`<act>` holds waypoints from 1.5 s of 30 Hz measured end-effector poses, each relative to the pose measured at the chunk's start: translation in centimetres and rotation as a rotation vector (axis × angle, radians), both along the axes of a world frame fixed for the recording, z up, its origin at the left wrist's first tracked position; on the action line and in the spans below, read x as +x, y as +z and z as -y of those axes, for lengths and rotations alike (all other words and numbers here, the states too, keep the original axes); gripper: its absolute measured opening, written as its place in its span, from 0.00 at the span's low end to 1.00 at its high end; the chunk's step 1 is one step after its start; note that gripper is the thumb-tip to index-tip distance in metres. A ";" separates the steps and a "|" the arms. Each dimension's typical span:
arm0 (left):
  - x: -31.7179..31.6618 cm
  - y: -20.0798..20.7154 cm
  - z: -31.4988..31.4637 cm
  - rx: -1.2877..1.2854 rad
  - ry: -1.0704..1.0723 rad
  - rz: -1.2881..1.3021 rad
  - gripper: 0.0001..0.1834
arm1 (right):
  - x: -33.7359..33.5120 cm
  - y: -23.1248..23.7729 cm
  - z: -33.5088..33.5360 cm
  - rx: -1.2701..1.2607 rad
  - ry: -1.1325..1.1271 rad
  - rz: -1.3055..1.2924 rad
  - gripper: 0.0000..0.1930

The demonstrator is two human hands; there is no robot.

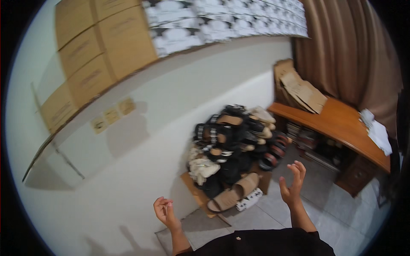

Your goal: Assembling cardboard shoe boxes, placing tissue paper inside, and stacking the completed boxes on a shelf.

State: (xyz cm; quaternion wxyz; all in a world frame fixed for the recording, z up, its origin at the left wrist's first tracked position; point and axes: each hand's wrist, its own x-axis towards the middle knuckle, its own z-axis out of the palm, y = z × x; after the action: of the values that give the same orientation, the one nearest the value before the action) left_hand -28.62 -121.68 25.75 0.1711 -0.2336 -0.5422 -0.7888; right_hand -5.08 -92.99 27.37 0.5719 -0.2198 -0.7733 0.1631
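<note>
My left hand (166,212) is raised in the air with its fingers half curled and apart, holding nothing. On the other side, my right hand (293,183) is lifted too, fingers and thumb spread, with nothing in it. Between and beyond both hands rises a heap of shoes and sandals (232,145), mostly black. At its near edge lie beige sandals (234,193), the footwear nearest to my hands. A white patterned item (249,200) sits beside them. Under the heap, part of a flattened cardboard sheet (194,192) shows.
A high shelf along the wall bears brown cartons (92,55) and rows of white boxes (222,23). To the right stands a wooden desk (337,121) with folded cardboard (301,89) and white paper (379,134) on it. A brown curtain (346,47) hangs behind. Wall sockets (112,115) are at left.
</note>
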 end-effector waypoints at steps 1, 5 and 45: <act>1.6 -0.4 -2.6 -0.014 -0.045 0.016 0.20 | 2.1 -0.4 -1.4 -0.009 -0.058 -0.016 0.22; 7.8 -1.4 -13.5 -0.132 -0.395 -0.096 0.16 | 10.9 -1.3 -5.9 -0.060 -0.248 -0.002 0.22; 20.9 -17.3 -94.7 -1.331 -0.881 -0.896 0.26 | 24.1 -21.3 -63.8 -0.838 -0.512 0.412 0.28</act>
State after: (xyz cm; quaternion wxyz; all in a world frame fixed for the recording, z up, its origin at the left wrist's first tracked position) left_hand -7.69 -27.02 8.42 -0.1212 -0.7539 -0.6296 -0.1431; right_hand 19.03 -29.16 6.06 0.2927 -0.6385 -0.6600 0.2666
